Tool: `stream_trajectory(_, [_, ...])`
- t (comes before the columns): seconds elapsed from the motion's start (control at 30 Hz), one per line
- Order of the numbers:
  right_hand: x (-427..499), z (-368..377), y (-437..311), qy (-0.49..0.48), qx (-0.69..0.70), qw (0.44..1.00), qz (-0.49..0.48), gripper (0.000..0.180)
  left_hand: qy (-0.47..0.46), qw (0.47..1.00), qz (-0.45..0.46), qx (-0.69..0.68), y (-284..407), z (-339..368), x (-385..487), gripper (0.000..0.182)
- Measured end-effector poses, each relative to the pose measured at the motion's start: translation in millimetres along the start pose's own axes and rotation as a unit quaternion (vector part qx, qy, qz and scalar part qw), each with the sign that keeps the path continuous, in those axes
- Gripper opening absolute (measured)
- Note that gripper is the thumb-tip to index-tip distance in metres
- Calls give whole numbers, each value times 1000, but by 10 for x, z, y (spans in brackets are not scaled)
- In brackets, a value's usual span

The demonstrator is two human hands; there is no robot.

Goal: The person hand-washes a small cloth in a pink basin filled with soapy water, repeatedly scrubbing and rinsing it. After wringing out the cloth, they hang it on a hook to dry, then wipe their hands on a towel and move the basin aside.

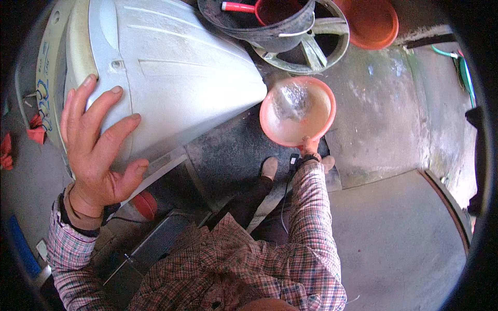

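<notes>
My right hand (310, 147) grips the near side of a round orange plastic basin (265, 124), where a handle may be hidden under the fingers. Cloudy water (290, 124) lies in it, with a bright, rippled patch towards the far side. My left hand (99, 144) is spread, its back towards me and nothing in its grasp. It is over the edge of a white plastic appliance (186, 89), apparently a washing machine; whether the fingertips press on it I cannot tell. A panel with knobs (42, 93) runs along the appliance's left end.
Beyond the basin, a black bucket (268, 37) holds a red dipper (238, 7) and stands over a spoked wheel rim (338, 39). A reddish basin (375, 27) is at the back. My shoe (269, 168) is on dark flooring; a grey board (393, 233) lies to the right.
</notes>
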State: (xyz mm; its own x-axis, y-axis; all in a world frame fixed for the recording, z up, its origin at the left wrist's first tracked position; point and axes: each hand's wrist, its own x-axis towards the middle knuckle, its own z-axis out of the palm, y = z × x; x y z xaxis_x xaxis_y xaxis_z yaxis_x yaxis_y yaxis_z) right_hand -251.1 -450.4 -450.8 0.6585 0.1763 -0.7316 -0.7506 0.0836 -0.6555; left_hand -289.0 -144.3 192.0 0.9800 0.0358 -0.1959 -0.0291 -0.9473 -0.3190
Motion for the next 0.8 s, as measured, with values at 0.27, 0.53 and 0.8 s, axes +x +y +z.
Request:
stream_trajectory(0.27, [-485,-678,-289,9,12,988,154,50,6,999,33,27,3,-5,40,41])
stream_trajectory(0.53, [-1337,-1743,-621,-115,189,969,105,65,36,998,43,12,-26,72,45,31])
stream_trajectory(0.8, [-1401,-2187,-1238,29,66,993,88,66,31,999,0,-12,28,120,34,32])
